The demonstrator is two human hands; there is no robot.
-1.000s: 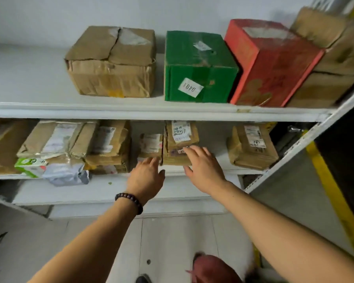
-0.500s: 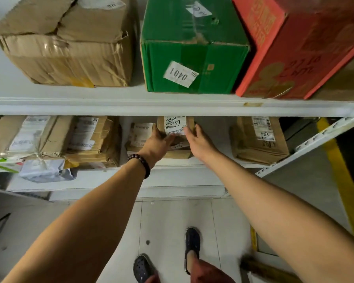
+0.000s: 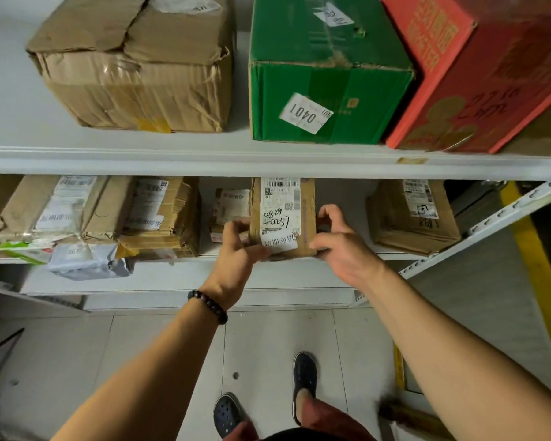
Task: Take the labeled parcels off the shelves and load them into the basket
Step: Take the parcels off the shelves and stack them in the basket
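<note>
At the front edge of the lower shelf [image 3: 398, 256], straight ahead of the person, was the labelled parcel [image 3: 282, 214]. Its long axis ran away from the body into the shelf, and its white label faced up. Both hands were on it, about equally near. The left hand [image 3: 237, 253] gripped the near left corner with the thumb over the label's lower end, and the right hand [image 3: 339, 246] curled its fingers against the right side. Whether its base was clear of the shelf could not be told. A smaller parcel [image 3: 231, 206] stood just beside it on the left, and a brown parcel [image 3: 411, 214] lay well apart on the right. The upper shelf [image 3: 172, 157] hung close over the far end, so the likely pull was lengthwise, back toward the body. The basket was not in view.
</note>
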